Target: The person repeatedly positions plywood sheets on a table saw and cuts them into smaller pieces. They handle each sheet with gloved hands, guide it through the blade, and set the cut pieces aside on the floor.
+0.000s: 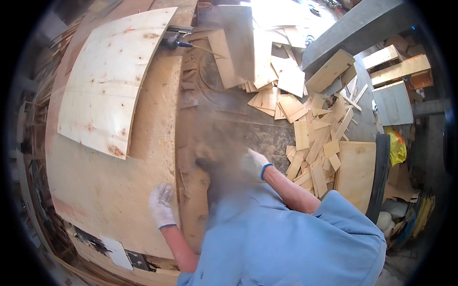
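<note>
Both forearms come up from the lower edge, bare below rolled light-blue sleeves, white gloves w/ blue cuffs on both hands.

Left hand [161, 205]: arm angles up and slightly left, wrist straight. Palm down, fingers spread and flat, pressing on the big plywood sheet [105, 186] close to its right edge. Grips nothing, just rests on the surface.

Right hand [256, 163]: arm reaches up-left from the shoulder, elbow bent. Hand sits in a cloud of brown sawdust [224, 157], fingers seem curled round smth dark at the sheet's edge, but the dust blurs it – can't tell how far it's closed or what it has hold of.

Big plywood sheet lies across the workbench, left-centre of view, w/ a smaller pale plywood panel [112, 81] lying on top of it further up. Offcuts [310, 138] are heaped to the right, beside the right arm.
</note>
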Tool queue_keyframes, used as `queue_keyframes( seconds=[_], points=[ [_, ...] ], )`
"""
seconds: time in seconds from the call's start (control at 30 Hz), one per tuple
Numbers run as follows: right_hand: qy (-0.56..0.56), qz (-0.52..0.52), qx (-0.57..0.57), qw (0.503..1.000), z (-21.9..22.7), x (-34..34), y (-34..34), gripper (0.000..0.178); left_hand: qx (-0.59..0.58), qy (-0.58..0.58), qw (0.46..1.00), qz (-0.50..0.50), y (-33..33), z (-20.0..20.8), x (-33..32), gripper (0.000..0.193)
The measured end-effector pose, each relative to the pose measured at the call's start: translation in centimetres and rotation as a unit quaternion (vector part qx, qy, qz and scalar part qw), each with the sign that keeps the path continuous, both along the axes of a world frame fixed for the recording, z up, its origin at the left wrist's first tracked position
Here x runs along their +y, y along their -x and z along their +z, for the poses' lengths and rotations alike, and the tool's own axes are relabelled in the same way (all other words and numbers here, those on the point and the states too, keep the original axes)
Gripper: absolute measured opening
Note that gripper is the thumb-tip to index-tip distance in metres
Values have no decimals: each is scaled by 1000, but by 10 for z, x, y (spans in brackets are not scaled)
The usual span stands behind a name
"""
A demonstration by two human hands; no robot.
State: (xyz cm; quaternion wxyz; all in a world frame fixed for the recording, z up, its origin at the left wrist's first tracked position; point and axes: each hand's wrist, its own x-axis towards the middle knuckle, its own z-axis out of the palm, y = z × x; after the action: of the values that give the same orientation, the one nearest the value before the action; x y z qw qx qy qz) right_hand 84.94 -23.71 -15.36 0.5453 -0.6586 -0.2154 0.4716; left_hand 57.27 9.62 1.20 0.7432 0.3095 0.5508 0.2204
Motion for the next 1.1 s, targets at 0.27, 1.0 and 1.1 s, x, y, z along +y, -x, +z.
queue_keyframes(
  seconds=[0.27,1.0,1.1],
  points=[
    [-119,162,-296,934,55,163,-74,32,15,-50,998,-25,-82,6,104,48],
    [-106,309,-89,941,109,395,-226,34,-262,-53,917,297,-141,25,156,50],
    [-48,151,222,962,134,433,-241,42,-158,-68,931,323,-146,5,171,50]
  ],
)
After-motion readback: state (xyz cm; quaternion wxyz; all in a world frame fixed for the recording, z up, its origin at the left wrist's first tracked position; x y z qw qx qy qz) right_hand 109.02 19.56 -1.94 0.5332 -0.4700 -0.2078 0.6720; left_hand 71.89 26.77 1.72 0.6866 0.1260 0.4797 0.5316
